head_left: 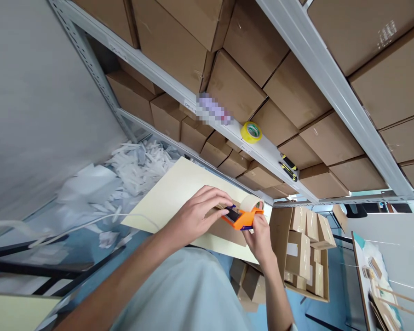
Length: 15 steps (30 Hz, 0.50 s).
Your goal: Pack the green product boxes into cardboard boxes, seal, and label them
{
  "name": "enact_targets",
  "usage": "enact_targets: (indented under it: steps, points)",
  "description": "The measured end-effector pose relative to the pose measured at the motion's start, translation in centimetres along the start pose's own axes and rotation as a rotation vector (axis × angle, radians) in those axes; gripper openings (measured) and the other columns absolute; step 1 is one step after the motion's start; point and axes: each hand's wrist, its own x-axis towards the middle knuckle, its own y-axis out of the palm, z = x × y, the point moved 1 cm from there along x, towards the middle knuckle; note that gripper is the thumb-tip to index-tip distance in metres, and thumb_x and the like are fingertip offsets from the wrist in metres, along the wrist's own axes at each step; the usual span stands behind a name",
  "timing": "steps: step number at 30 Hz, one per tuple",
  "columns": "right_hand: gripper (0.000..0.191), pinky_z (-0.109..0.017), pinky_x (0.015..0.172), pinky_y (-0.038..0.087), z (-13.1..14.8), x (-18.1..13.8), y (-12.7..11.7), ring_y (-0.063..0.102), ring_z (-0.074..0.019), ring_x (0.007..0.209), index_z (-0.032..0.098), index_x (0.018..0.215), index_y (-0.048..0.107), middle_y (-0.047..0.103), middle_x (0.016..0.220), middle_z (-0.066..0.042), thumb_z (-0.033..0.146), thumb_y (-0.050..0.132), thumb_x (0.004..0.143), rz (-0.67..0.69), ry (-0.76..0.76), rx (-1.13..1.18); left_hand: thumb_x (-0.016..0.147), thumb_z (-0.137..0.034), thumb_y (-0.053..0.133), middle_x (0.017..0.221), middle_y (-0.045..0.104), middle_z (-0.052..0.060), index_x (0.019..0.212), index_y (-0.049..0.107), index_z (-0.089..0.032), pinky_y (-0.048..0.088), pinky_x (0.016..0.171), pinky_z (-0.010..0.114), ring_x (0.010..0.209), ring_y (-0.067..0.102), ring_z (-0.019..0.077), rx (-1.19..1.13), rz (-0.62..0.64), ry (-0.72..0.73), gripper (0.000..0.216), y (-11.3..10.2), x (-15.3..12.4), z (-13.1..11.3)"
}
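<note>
My right hand (261,238) is wrapped round the handle of an orange tape dispenser (244,219) with a dark front part. A roll of pale tape (251,203) sits on the dispenser. My left hand (202,211) reaches in from the left, its thumb and fingertips closed at the dispenser's front end; whether tape lies between them I cannot make out. Beneath both hands lies a flat brown cardboard piece (224,241), partly covered by them, on a cream tabletop (169,195).
Shelves of brown boxes (238,85) rise beyond the table. A yellow tape roll (251,132) and two cutters (289,168) lie on the shelf edge (269,154). White paper scraps (141,163) are heaped at left. A large carton (281,234) holding small boxes stands at right.
</note>
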Motion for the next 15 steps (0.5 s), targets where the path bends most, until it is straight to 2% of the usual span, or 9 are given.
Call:
enact_targets:
  steps: [4, 7, 10, 13, 15]
  points:
    - [0.007, -0.035, 0.076, 0.056, 0.0, 0.2, -0.9, 0.061, -0.0239, 0.08, 0.022, 0.103, 0.067, 0.067, 0.084, -0.005, 0.021, 0.06, 0.106, -0.009, -0.068, -0.066, 0.111, -0.029, 0.056, 0.104, 0.079, 0.006, 0.1, 0.074, -0.025, 0.059, 0.095, 0.037, 0.103, 0.069, 0.0224, 0.0, 0.01, 0.009, 0.022, 0.3, -0.1, -0.5]
    - [0.013, -0.035, 0.078, 0.055, 0.0, 0.4, -1.1, 0.062, -0.0245, 0.082, 0.02, 0.117, 0.068, 0.069, 0.089, -0.007, 0.019, 0.06, 0.106, -0.01, -0.111, -0.082, 0.111, -0.028, 0.054, 0.099, 0.078, 0.005, 0.099, 0.072, -0.024, 0.059, 0.09, 0.035, 0.097, 0.068, 0.0213, 0.006, 0.005, 0.002, 0.021, 0.7, -0.3, -0.6]
    - [0.014, -0.035, 0.075, 0.054, -0.1, 0.6, -1.3, 0.062, -0.0244, 0.08, 0.02, 0.118, 0.067, 0.069, 0.088, -0.006, 0.018, 0.06, 0.106, -0.027, -0.145, -0.115, 0.111, -0.023, 0.056, 0.103, 0.078, 0.005, 0.109, 0.071, -0.023, 0.058, 0.089, 0.033, 0.097, 0.069, 0.0202, 0.037, -0.027, 0.017, 0.015, 1.2, -0.5, -0.6]
    - [0.012, -0.034, 0.073, 0.054, -0.2, 0.8, -1.6, 0.059, -0.0241, 0.078, 0.02, 0.115, 0.066, 0.066, 0.084, -0.005, 0.017, 0.06, 0.106, -0.043, -0.179, -0.154, 0.11, -0.019, 0.054, 0.112, 0.079, 0.006, 0.127, 0.07, -0.023, 0.059, 0.093, 0.036, 0.102, 0.07, 0.021, 0.107, -0.038, 0.048, 0.023, 1.5, -0.3, -1.0]
    - [0.011, -0.034, 0.074, 0.054, -0.2, 1.0, -1.8, 0.059, -0.0236, 0.077, 0.02, 0.114, 0.065, 0.066, 0.083, -0.004, 0.014, 0.062, 0.105, -0.048, -0.196, -0.168, 0.109, -0.016, 0.054, 0.111, 0.078, 0.007, 0.129, 0.069, -0.022, 0.059, 0.093, 0.036, 0.101, 0.069, 0.0212, 0.155, -0.042, 0.084, 0.025, 1.6, -0.1, -1.4]
